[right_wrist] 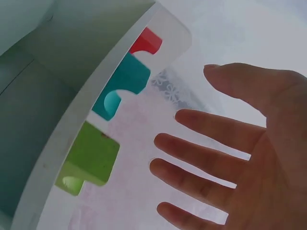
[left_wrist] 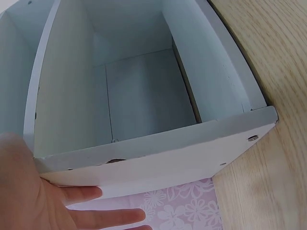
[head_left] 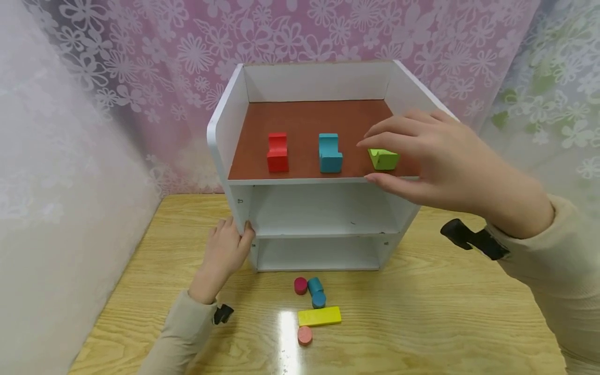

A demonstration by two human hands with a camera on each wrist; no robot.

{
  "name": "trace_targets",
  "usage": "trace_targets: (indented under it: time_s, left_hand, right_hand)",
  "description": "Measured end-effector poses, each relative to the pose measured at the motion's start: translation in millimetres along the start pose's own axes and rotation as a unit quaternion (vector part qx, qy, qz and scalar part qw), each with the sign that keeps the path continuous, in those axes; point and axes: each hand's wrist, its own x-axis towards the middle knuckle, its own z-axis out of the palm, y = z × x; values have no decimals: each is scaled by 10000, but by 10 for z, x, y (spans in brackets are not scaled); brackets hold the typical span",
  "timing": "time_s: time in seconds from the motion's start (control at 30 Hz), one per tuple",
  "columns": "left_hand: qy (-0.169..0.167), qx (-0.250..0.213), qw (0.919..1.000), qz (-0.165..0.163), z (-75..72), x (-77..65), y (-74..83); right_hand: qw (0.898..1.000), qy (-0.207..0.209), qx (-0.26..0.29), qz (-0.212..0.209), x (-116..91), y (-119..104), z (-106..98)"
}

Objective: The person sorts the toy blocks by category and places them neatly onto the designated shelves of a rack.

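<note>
My left hand holds the left side panel of a small white shelf unit, thumb at the front edge. In the left wrist view its fingers stretch along the panel's outer face. My right hand hovers at the top shelf's right front, fingers spread and holding nothing. Beside its fingertips a green notched block sits on the brown top, partly covered by the hand in the head view. A teal notched block stands in the middle and a red notched block on the left.
On the wooden table before the unit lie a dark red round piece, blue cylindrical pieces, a yellow flat block and a salmon round piece. A flowered curtain hangs behind, with a pale wall at left.
</note>
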Motion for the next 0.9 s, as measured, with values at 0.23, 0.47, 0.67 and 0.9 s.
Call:
trace_targets:
  time_s: [0.23, 0.47, 0.67, 0.9]
  left_hand:
    - [-23, 20, 10000, -27, -4, -12, -3]
    - [41, -32, 10000, 56, -1, -2, -8]
    - [37, -64, 10000, -5, 3, -4, -16]
    - [63, -98, 9999, 7, 6, -4, -12]
  right_hand:
    - [9976, 528, 351, -285, -73, -232, 135]
    - [9959, 610, 537, -408, -195, -468, 301]
    - [9942, 486, 760, -588, -280, -632, 452]
    - [9918, 454, 1007, -638, -376, -718, 653]
